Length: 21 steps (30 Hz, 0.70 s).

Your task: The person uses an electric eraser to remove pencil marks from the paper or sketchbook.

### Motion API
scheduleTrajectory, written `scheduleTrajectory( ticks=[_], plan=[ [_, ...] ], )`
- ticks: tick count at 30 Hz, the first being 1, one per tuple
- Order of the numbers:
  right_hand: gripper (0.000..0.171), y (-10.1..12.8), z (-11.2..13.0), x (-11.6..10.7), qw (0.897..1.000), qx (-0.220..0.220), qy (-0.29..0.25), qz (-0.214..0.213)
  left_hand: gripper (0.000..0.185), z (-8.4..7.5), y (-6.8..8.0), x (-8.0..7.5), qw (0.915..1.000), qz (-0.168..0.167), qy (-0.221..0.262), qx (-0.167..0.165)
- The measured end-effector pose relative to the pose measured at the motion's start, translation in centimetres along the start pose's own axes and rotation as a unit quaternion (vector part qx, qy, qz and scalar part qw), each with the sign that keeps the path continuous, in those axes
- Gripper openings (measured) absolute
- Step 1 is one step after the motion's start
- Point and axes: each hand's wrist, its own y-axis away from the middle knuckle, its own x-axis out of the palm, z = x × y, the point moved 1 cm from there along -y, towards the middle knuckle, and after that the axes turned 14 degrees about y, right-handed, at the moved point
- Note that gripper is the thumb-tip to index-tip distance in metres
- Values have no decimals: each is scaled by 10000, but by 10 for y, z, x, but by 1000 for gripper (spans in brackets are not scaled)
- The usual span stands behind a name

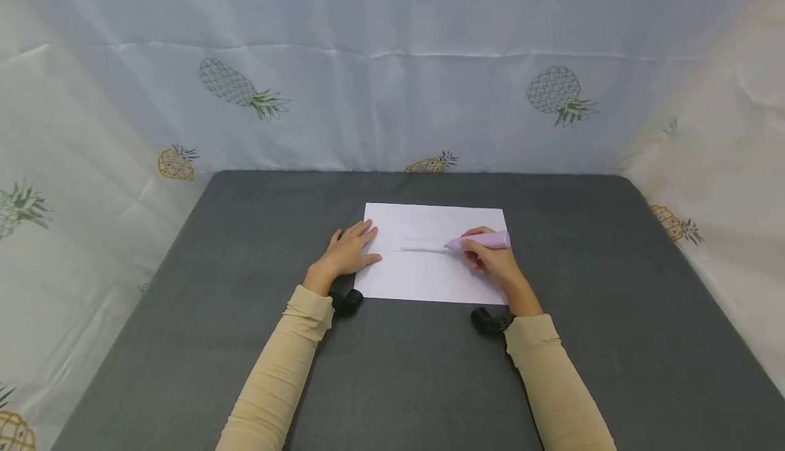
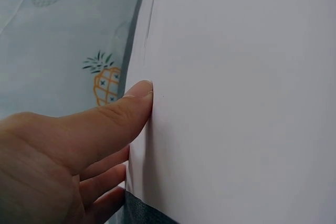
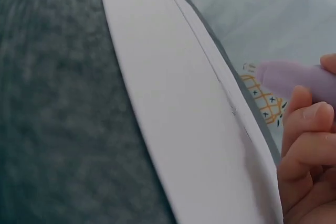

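Observation:
A white sheet of paper (image 1: 423, 281) lies on the dark grey table. My left hand (image 1: 346, 250) rests at the sheet's left edge, fingers spread, with the thumb (image 2: 118, 116) on the paper. My right hand (image 1: 498, 267) pinches a light purple pen-shaped tool (image 1: 487, 240) over the sheet's right half, its narrow tip pointing left. In the right wrist view the thick back end of the tool (image 3: 286, 80) shows, while its tip is out of sight. A thin slit-like line (image 1: 423, 251) runs across the middle of the sheet and ends near the tip.
The dark grey table (image 1: 398, 376) extends around the sheet on all sides. Black wrist-worn devices (image 1: 347, 303) sit by both hands. A pale curtain (image 1: 392, 110) printed with pineapples hangs behind the table and along its sides.

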Motion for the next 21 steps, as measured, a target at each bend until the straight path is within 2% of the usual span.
scheduleTrajectory(
  ticks=[4, 10, 17, 21],
  plan=[
    [20, -3, 0, 1, 9998, 207, 72, -18, 66, 0, -1, 0, 10000, -11, -10, 29],
    [20, -9, 2, 5, 9954, 716, 395, -493, 66, 0, -1, 1, 10000, -1, 24, 8],
    [25, -11, -1, 5, 9945, 650, 535, -619, 66, 0, -1, 1, 10000, -7, 23, 13],
    [27, -11, -2, 4, 9958, 562, 520, -506, 66, 0, -2, 1, 10000, 1, 0, -12]
  ],
)
